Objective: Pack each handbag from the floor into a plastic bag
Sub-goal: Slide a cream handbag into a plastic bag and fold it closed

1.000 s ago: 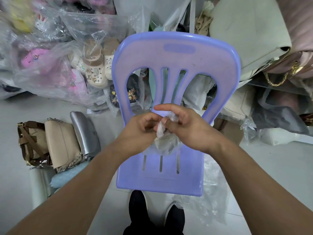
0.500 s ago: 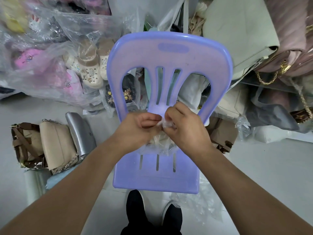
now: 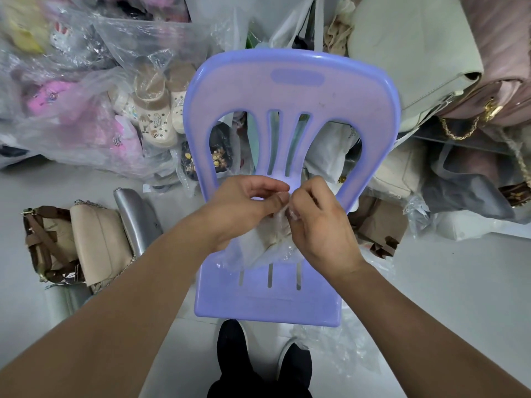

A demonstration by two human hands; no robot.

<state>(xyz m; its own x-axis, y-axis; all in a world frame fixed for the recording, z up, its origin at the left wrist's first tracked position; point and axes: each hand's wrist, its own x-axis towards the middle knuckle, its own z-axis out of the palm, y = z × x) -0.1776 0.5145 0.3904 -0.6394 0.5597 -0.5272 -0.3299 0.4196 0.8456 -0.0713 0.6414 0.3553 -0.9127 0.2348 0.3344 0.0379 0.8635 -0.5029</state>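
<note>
Over the seat of a lilac chair (image 3: pixel 290 90) the two hands meet, almost touching. The left hand (image 3: pixel 241 208) and the right hand (image 3: pixel 319 225) each pinch the top edge of a clear plastic bag (image 3: pixel 255 248) between thumb and curled fingers, the pinches just beside each other. The bag hangs crumpled below them, in front of the chair's back slats and above the seat. Whether its lower end rests on the seat I cannot tell.

The handbags wait on the floor (image 3: pixel 459 282) to the left of the chair, packed side by side in a row: a brown bag (image 3: pixel 43 242) with straps, a beige bag (image 3: pixel 97 242) with a chain touching it, and a silver bag (image 3: pixel 138 222) nearest the chair. A pale bag (image 3: pixel 64 300) lies just below them, partly hidden by the left forearm.

Loose plastic (image 3: pixel 339 351) lies on the floor at the seat's front right corner, beside two dark shoes (image 3: pixel 232 349) at the bottom of the view.

Behind the chair, on the left, big clear sacks hold clogs (image 3: pixel 155 116) – cream ones closest, pink ones further left. On the right, a heap of stock: a large cream bag (image 3: pixel 411 53), a pink quilted bag (image 3: pixel 505 61) with a gold chain (image 3: pixel 459 133), and lower down a brown parcel (image 3: pixel 376 225) near the chair's back.
</note>
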